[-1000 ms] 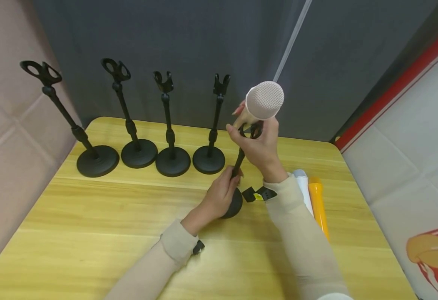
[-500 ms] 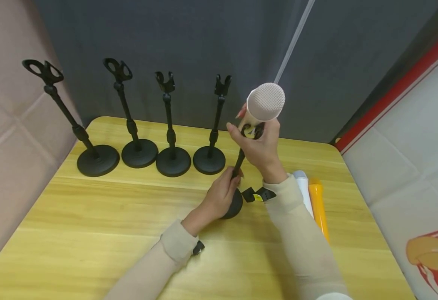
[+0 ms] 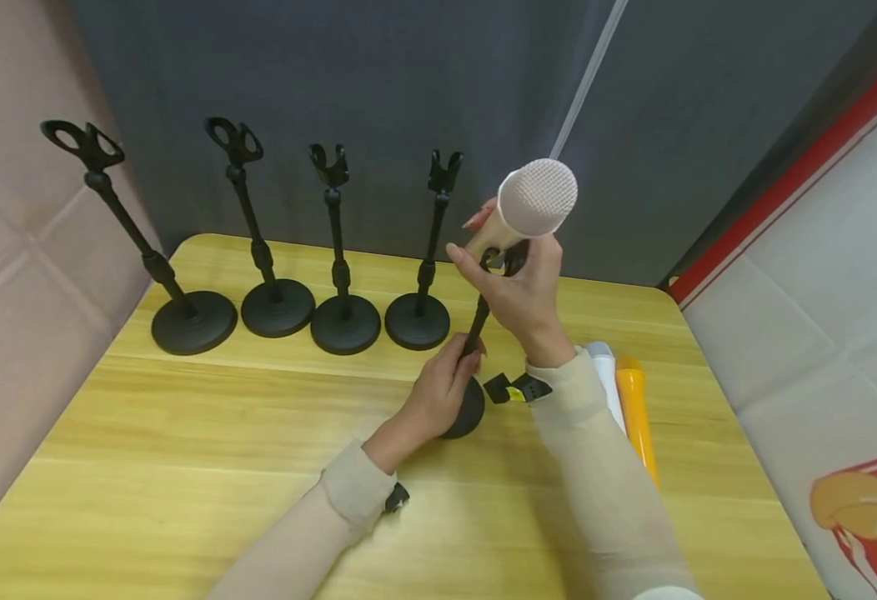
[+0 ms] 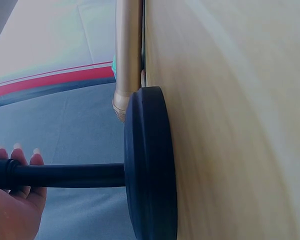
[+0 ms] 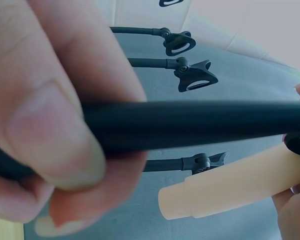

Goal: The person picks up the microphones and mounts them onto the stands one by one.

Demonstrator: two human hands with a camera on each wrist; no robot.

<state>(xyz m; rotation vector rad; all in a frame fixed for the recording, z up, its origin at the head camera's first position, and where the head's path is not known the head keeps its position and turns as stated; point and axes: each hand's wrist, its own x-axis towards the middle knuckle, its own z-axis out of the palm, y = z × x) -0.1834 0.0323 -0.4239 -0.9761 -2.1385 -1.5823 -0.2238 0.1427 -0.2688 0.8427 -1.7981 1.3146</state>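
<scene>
My left hand (image 3: 434, 392) grips the pole of a black desktop microphone stand (image 4: 80, 175). Its round base (image 4: 150, 160) rests on the table, partly behind that hand in the head view. Above, my right hand (image 3: 524, 293) holds a pale beige microphone (image 3: 538, 198), thumb on one side and fingers behind. The microphone leans, grille up and toward the viewer, at the stand's clip (image 3: 514, 260). In the right wrist view its plain tail end (image 5: 230, 187) points out to the left, while the left hand's fingers (image 5: 50, 130) wrap the pole close to the camera.
Several black stands with bare clips line the back of the wooden table (image 3: 258, 467), one of them a stand (image 3: 419, 321) just left of the hands. A white microphone (image 3: 608, 383) and an orange microphone (image 3: 636, 408) lie beside the right forearm. A dark panel (image 3: 333, 67) rises behind.
The microphone's grille has shifted slightly up and to the right with the right hand. The left hand keeps its grip on the stand, which stays in place.
</scene>
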